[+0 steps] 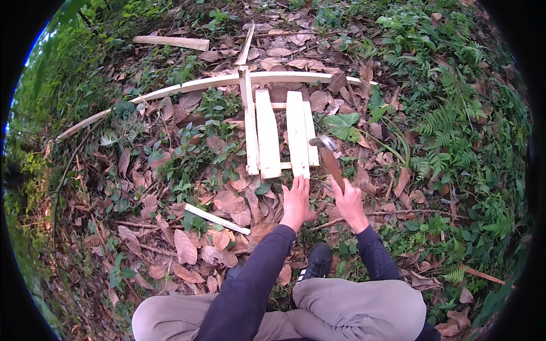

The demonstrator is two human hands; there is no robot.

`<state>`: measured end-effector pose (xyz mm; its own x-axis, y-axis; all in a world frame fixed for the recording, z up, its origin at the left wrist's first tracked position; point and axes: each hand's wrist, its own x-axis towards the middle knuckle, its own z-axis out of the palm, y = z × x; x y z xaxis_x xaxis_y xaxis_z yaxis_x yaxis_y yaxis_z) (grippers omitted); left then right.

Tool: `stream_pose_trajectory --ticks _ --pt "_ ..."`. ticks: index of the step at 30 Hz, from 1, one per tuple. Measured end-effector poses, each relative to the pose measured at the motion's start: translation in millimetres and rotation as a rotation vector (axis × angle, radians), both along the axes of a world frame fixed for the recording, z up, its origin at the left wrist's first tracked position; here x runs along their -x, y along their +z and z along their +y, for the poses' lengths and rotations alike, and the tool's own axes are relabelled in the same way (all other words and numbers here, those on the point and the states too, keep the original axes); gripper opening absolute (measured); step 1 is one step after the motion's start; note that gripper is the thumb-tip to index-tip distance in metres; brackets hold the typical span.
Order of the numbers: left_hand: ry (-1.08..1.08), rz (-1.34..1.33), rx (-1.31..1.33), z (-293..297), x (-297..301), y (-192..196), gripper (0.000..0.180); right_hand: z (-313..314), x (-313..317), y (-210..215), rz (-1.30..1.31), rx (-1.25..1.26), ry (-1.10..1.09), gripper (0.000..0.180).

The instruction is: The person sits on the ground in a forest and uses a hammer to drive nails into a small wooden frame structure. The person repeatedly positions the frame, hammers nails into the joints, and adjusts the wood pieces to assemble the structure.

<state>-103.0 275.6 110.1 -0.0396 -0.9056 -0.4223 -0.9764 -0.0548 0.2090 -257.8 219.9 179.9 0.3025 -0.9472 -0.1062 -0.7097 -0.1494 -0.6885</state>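
My right hand (351,206) is wrapped round the wooden handle of a hammer (332,162). Its metal head is raised beside the right edge of a small frame of pale wooden boards. My left hand (296,202) reaches to the near end of one board (297,132), fingers stretched out with their tips on the wood. Another board (307,133) shows along that board's right side. To the left, across a gap, is a separate board (267,136). Short crosspieces (285,165) show between the boards near both ends. Whether a nail is under my fingertips, I cannot make out.
Left of the frame lies a narrow wooden post (249,122). Beyond it a long pale strip (199,85) crosses the ground. Loose wood pieces include a short stick (217,219) and a far plank (172,42). Dry leaves (185,247) and ferns (438,122) cover the ground.
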Motion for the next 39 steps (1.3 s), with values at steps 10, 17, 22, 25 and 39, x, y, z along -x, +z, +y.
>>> stream_pose_trajectory --ticks 10,17,22,25,39 --pt "0.027 0.024 -0.048 -14 7 6 0.119 -6 21 -20 0.171 -0.02 0.135 0.036" --pt "0.035 0.044 -0.037 -7 4 7 0.116 6 1 18 -0.037 -0.08 -0.019 0.036" --pt "0.033 0.051 -0.039 -8 -4 9 0.113 17 -7 6 -0.123 0.091 0.018 0.035" --pt "0.046 0.07 -0.02 -8 -7 2 0.111 25 -7 -12 -0.127 0.066 0.012 0.036" --pt "-0.002 0.136 0.086 -6 0 -26 0.117 39 -5 -34 -0.361 -0.007 -0.105 0.043"
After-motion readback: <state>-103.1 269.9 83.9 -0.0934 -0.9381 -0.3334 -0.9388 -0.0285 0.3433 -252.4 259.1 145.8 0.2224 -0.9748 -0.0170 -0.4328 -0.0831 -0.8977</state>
